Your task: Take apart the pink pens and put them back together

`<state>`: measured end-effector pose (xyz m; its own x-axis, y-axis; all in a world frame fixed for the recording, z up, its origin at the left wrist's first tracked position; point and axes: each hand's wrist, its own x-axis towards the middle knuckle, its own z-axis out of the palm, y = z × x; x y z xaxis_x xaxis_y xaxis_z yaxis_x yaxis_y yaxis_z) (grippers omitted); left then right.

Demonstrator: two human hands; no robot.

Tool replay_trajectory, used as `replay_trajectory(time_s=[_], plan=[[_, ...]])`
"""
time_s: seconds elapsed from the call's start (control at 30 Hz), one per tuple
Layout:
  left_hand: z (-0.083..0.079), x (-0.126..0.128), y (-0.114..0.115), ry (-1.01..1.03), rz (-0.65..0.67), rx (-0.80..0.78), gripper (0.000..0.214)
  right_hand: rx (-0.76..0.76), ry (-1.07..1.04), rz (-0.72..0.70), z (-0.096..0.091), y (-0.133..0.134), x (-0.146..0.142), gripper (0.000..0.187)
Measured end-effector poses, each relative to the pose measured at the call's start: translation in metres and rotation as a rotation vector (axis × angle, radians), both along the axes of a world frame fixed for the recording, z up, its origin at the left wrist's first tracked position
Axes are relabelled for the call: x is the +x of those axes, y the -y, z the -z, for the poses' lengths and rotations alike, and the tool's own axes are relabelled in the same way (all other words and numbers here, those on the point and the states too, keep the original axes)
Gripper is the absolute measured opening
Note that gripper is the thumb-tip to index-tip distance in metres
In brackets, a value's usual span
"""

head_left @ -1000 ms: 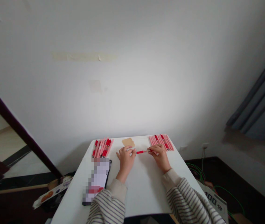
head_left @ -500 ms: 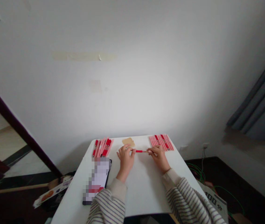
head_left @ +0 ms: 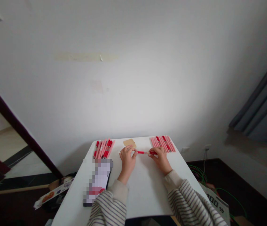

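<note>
Over the middle of the white table, my left hand point(head_left: 128, 159) pinches a red pen point(head_left: 140, 152) by its left end. The pen lies level, its thin tip pointing right. My right hand point(head_left: 161, 159) is closed on a short red piece point(head_left: 153, 153) that looks like the pen's cap, just off the tip. Whether the tip touches this piece I cannot tell. Behind my left hand is a tan flat piece point(head_left: 130, 143). A row of pink and red pens point(head_left: 163, 143) lies at the back right, close to my right hand.
Another bunch of pink and red pens point(head_left: 102, 148) lies at the table's back left. A phone point(head_left: 100, 180) with a blurred screen lies before it, left of my left forearm. The white table point(head_left: 145, 194) stands against a wall point(head_left: 133, 94). Green cables point(head_left: 198, 171) run on the floor at right.
The red piece now shows between the fingers of my right hand, where before it was mostly hidden. Both hands stay almost in place, and the view has shifted slightly.
</note>
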<state>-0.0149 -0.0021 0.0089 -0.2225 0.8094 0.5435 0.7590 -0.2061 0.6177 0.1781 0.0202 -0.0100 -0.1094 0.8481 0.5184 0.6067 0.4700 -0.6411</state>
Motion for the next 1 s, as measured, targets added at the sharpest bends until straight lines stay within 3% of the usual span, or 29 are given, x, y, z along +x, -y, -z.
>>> replay_trajectory(time_s=[0.2, 0.8, 1.0], plan=[[0.001, -0.001, 0.000, 0.005, 0.000, 0.027, 0.006, -0.009, 0.111, -0.019, -0.003, 0.003, 0.000, 0.024], [-0.003, -0.002, 0.000, 0.068, -0.025, 0.024, 0.005, -0.001, 0.067, 0.016, -0.010, 0.007, -0.002, 0.021], [-0.002, -0.002, -0.002, 0.079, 0.021, 0.073, 0.007, 0.021, 0.055, 0.024, -0.007, 0.003, 0.001, 0.025]])
